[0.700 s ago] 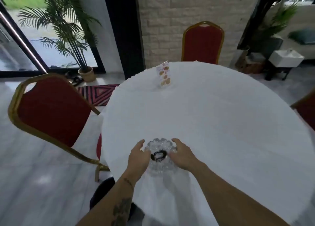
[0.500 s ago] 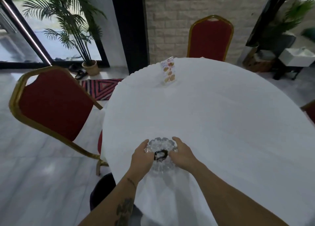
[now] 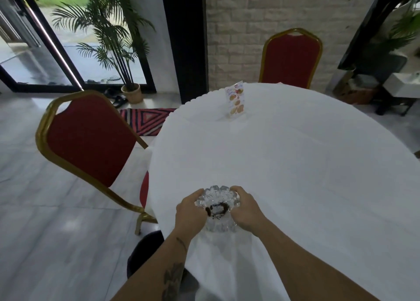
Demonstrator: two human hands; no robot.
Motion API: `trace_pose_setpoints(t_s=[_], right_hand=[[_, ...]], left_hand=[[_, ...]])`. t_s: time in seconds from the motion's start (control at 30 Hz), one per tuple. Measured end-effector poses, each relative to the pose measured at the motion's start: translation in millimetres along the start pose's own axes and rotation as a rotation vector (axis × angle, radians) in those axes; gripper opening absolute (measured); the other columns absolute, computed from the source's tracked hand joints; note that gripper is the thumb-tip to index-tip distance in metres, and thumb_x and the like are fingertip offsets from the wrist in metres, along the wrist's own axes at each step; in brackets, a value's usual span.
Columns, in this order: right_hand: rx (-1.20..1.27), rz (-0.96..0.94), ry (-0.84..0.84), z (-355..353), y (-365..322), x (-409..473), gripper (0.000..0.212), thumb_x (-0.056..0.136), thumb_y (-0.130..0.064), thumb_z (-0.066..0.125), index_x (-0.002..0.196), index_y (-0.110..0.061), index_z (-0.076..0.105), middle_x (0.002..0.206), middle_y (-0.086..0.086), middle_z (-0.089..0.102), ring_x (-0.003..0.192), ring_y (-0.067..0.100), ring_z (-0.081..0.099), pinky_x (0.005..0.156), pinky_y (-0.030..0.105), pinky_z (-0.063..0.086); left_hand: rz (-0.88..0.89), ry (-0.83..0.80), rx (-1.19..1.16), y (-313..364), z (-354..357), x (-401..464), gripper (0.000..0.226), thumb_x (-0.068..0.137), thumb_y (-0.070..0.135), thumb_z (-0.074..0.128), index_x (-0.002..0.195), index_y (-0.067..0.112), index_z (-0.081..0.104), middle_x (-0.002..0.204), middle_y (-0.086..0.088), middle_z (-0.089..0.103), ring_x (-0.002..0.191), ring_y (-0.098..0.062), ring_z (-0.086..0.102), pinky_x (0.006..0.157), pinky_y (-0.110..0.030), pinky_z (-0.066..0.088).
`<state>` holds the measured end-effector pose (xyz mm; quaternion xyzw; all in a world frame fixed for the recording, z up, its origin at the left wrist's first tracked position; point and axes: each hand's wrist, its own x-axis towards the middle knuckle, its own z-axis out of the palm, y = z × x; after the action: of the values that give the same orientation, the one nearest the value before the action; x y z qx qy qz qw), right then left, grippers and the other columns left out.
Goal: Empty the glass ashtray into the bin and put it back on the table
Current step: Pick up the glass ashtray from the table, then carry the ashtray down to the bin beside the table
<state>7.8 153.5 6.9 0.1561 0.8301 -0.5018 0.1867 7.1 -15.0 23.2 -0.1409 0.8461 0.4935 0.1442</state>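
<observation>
A clear cut-glass ashtray [image 3: 217,200] with dark ash and debris in its bowl sits near the front left edge of the round table [image 3: 306,164], which is covered in a white cloth. My left hand [image 3: 189,212] grips the ashtray's left side and my right hand [image 3: 246,210] grips its right side. Whether the ashtray still rests on the cloth or is just lifted cannot be told. A dark round object [image 3: 145,253], possibly the bin, shows on the floor below the table edge, mostly hidden by my left arm and the cloth.
A menu card [image 3: 236,102] stands at the table's far side. One red and gold chair [image 3: 91,139] is close on the left, another [image 3: 291,58] is behind the table. A potted palm [image 3: 118,50] and striped rug [image 3: 145,121] lie beyond on the grey floor.
Both hands have closed in tighter on the ashtray's sides. The view has shifted slightly, and the ashtray stays in about the same place.
</observation>
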Motion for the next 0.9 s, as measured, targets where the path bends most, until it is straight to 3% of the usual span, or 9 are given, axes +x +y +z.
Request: trace_pose_setpoints(t_s=[0.07, 0.23, 0.4, 0.47, 0.53, 0.63, 0.73, 0.8, 0.9], right_hand=[[-0.006, -0.011, -0.011, 7.7, -11.6, -6.2, 0.059, 0.080, 0.007, 0.048, 0.130, -0.025, 0.048, 0.103, 0.008, 0.057, 0.068, 0.017, 0.054, 0.050, 0.022, 0.041], [0.002, -0.053, -0.035, 49.7, -50.8, -26.3, 0.052, 0.084, 0.003, 0.046, 0.128, -0.026, 0.043, 0.099, 0.003, 0.061, 0.079, 0.016, 0.056, 0.056, 0.021, 0.042], [0.109, -0.047, -0.059, 114.5, -90.2, -52.3, 0.058, 0.080, 0.003, 0.047, 0.124, -0.035, 0.043, 0.108, 0.008, 0.062, 0.093, 0.027, 0.066, 0.054, 0.028, 0.048], [0.145, -0.056, -0.051, 140.8, -104.2, -61.9, 0.061, 0.079, 0.003, 0.043, 0.124, -0.038, 0.044, 0.110, 0.008, 0.062, 0.098, 0.032, 0.068, 0.056, 0.030, 0.051], [0.169, -0.080, -0.042, 166.1, -116.8, -70.4, 0.061, 0.079, 0.003, 0.041, 0.125, -0.039, 0.045, 0.112, 0.003, 0.061, 0.097, 0.029, 0.066, 0.060, 0.032, 0.052], [0.199, -0.120, -0.036, 201.7, -131.7, -82.4, 0.060, 0.070, -0.009, 0.051, 0.122, -0.038, 0.049, 0.114, 0.001, 0.063, 0.099, 0.023, 0.064, 0.075, 0.037, 0.056], [0.217, -0.137, -0.040, 234.3, -138.7, -89.6, 0.066, 0.057, -0.022, 0.062, 0.122, -0.035, 0.053, 0.113, 0.000, 0.067, 0.102, 0.021, 0.067, 0.089, 0.044, 0.058], [0.192, -0.140, -0.029, 253.2, -138.1, -90.3, 0.060, 0.061, -0.019, 0.061, 0.120, -0.033, 0.054, 0.112, -0.003, 0.067, 0.102, 0.017, 0.066, 0.093, 0.042, 0.056], [0.082, -0.158, 0.013, 276.6, -129.7, -86.2, 0.055, 0.073, -0.002, 0.054, 0.121, -0.029, 0.054, 0.107, -0.007, 0.063, 0.101, 0.013, 0.060, 0.093, 0.033, 0.052]], left_hand=[[0.009, 0.021, -0.037, -4.0, -14.6, -3.3, 0.061, 0.083, -0.007, 0.048, 0.135, 0.023, 0.060, 0.122, -0.003, 0.067, 0.084, -0.010, 0.061, 0.051, 0.001, 0.042], [0.025, 0.061, -0.096, -17.1, -70.2, -18.1, 0.057, 0.084, -0.005, 0.046, 0.132, 0.022, 0.063, 0.119, 0.003, 0.068, 0.101, -0.015, 0.061, 0.086, -0.022, 0.049], [0.061, 0.091, -0.148, -43.4, -140.6, -25.6, 0.062, 0.080, -0.005, 0.049, 0.126, 0.034, 0.066, 0.112, 0.010, 0.069, 0.101, -0.017, 0.065, 0.096, -0.030, 0.053], [0.101, 0.083, -0.189, -58.0, -167.7, -28.9, 0.064, 0.081, -0.004, 0.051, 0.117, 0.048, 0.063, 0.105, 0.006, 0.073, 0.085, -0.011, 0.067, 0.082, -0.027, 0.058], [0.118, 0.070, -0.235, -72.9, -192.8, -32.1, 0.065, 0.082, -0.009, 0.049, 0.119, 0.044, 0.056, 0.095, 0.002, 0.072, 0.063, -0.003, 0.060, 0.060, -0.014, 0.052], [0.113, 0.064, -0.289, -100.9, -222.7, -30.6, 0.063, 0.085, -0.010, 0.045, 0.132, 0.029, 0.059, 0.107, -0.011, 0.074, 0.064, -0.007, 0.059, 0.054, -0.015, 0.053], [0.068, 0.071, -0.289, -127.7, -245.3, -30.0, 0.061, 0.086, -0.009, 0.045, 0.136, 0.024, 0.057, 0.092, -0.016, 0.073, 0.051, -0.012, 0.054, 0.047, -0.025, 0.048], [0.062, 0.078, -0.293, -139.8, -256.1, -31.9, 0.061, 0.087, -0.010, 0.047, 0.133, 0.028, 0.059, 0.088, -0.002, 0.071, 0.055, -0.010, 0.058, 0.054, -0.030, 0.054], [0.080, 0.097, -0.297, -161.5, -262.9, -35.8, 0.050, 0.088, -0.003, 0.058, 0.122, 0.034, 0.061, 0.103, 0.017, 0.070, 0.087, -0.005, 0.068, 0.090, -0.037, 0.058]])
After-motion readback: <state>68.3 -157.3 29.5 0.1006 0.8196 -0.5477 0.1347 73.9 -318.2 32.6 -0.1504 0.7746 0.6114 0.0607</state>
